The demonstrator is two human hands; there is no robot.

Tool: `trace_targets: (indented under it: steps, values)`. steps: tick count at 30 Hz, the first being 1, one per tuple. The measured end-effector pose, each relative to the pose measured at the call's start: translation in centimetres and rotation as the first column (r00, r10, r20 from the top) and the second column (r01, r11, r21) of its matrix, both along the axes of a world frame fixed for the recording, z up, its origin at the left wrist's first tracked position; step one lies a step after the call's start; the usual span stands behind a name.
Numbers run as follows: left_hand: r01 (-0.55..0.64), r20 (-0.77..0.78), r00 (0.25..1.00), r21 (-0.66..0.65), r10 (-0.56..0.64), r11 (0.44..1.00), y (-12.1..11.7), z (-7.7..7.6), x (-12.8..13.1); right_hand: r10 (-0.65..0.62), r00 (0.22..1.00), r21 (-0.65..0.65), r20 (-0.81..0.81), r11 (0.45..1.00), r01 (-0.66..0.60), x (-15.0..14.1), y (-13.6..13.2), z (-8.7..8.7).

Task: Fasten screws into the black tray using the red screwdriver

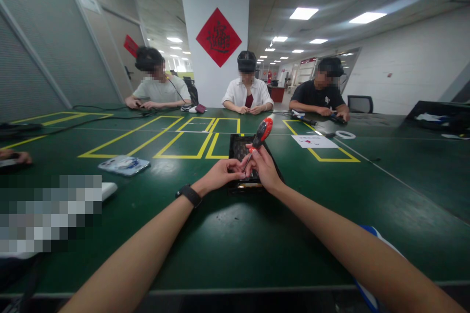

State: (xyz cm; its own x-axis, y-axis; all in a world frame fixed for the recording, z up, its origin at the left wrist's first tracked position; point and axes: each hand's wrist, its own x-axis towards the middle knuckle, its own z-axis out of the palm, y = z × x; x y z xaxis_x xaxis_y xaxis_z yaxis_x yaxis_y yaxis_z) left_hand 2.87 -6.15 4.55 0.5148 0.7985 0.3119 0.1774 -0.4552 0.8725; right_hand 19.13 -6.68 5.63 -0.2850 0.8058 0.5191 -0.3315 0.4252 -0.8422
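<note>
My right hand [265, 168] is closed around a screwdriver [263, 133] with a red and black handle. The handle tilts up and away to the right, and its thin shaft points down to the left. At the shaft's lower end my left hand [223, 174] has its fingers pinched together; whatever they hold is too small to make out. A dark watch band circles the left wrist. Both hands are over a black box-like tray [235, 143] on the green table, and they hide much of its inside.
A phone [124, 165] lies on the green table [205, 249] to the left. Farther right are a printed sheet [315, 142] and a white tape roll [345, 135]. Yellow tape outlines mark the tabletop. Several people sit around the table; another person's hand [22, 157] shows at left.
</note>
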Motion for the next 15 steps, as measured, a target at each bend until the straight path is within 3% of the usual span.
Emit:
trace_targets:
  steps: [4,11,15]
  values:
    - [-0.04,-0.002,0.999,0.035,0.04,0.999,0.26,-0.27,-0.05,0.002,1.0,0.013,0.009,1.0,-0.002,-0.03,0.01,0.0]
    - [0.081,0.043,0.996,-0.081,-0.078,0.993,0.55,-0.76,-0.13,0.035,0.999,-0.011,0.029,0.999,-0.035,0.11,-0.01,-0.1]
    - [0.015,0.057,0.998,-0.018,-0.014,1.0,0.33,-0.63,0.11,0.007,1.0,0.013,0.031,1.0,-0.008,0.07,0.01,-0.18]
